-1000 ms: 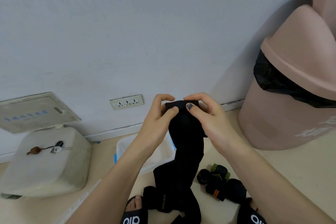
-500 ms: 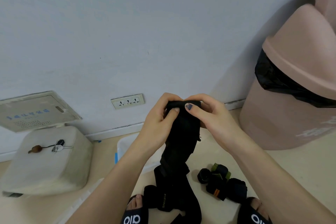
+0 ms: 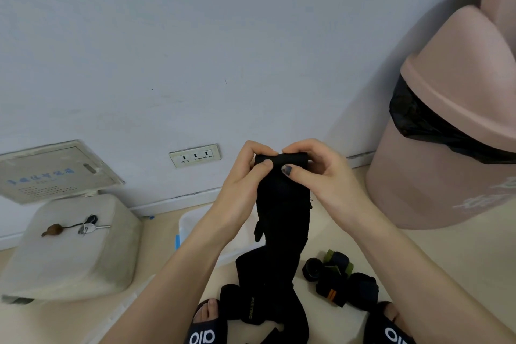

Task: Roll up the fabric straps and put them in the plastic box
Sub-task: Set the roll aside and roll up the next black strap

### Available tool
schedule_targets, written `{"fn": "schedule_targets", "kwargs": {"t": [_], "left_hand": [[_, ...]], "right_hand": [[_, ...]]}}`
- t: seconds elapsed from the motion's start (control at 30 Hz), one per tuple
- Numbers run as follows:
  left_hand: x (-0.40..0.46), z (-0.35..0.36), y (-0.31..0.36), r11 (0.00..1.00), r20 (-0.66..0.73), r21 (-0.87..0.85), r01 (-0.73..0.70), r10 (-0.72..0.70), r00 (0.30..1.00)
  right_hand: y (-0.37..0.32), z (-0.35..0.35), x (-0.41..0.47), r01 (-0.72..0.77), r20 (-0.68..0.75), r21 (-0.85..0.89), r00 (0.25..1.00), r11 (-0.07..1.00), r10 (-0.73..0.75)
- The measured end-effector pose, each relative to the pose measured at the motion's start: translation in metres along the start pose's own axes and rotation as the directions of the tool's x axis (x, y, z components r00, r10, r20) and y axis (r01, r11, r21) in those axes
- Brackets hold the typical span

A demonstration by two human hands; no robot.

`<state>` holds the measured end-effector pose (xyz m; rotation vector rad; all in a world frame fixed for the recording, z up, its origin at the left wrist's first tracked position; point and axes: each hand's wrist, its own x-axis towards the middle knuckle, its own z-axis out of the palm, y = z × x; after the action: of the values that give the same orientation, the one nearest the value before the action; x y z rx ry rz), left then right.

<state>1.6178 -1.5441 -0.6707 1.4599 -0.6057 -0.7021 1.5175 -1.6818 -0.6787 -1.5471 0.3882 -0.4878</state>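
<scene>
A long black fabric strap (image 3: 282,215) hangs from both my hands down to the floor, where its lower part lies folded between my feet. My left hand (image 3: 243,184) and my right hand (image 3: 315,173) pinch its top end side by side, and a small roll shows there. A clear plastic box (image 3: 187,225) stands on the floor behind my left forearm, mostly hidden by it. Several rolled straps (image 3: 339,278), black with green and orange, lie on the floor to the right of the hanging strap.
A pink swing-lid bin (image 3: 446,153) with a black liner stands at the right against the wall. At the left a white block (image 3: 69,248) carries keys (image 3: 88,226). A wall socket (image 3: 194,155) sits low on the wall. My sandalled feet (image 3: 203,327) are at the bottom edge.
The strap's top end has been turned over into a small roll between my fingers, and the hanging part has shifted slightly. Both hands stay at the same height.
</scene>
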Motion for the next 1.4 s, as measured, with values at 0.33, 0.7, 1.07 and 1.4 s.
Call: {"fn": "schedule_targets", "kwargs": {"t": [0.33,0.7,1.07,1.4], "left_hand": [[0.0000,0.0003,0.0012,0.997,0.015,-0.024,-0.071,0.072,0.997],[0.0000,0.0014,0.0006,1.000,0.028,0.009,-0.018,0.018,0.999],[-0.0034,0.0001,0.0052,0.998,0.042,-0.014,-0.062,0.062,0.997],[0.0036,0.0014,0.0024,0.998,-0.003,0.029,0.052,-0.052,0.999]], "right_hand": [[-0.0057,0.0037,-0.0017,-0.124,0.012,0.027,0.992,0.992,0.123],[-0.0066,0.0013,-0.0026,-0.071,0.008,0.098,0.997,0.993,0.070],[-0.0077,0.0023,-0.0019,-0.132,0.013,0.070,0.991,0.989,0.131],[-0.0020,0.0011,-0.0034,-0.018,0.036,0.012,0.999,1.000,0.018]]}}
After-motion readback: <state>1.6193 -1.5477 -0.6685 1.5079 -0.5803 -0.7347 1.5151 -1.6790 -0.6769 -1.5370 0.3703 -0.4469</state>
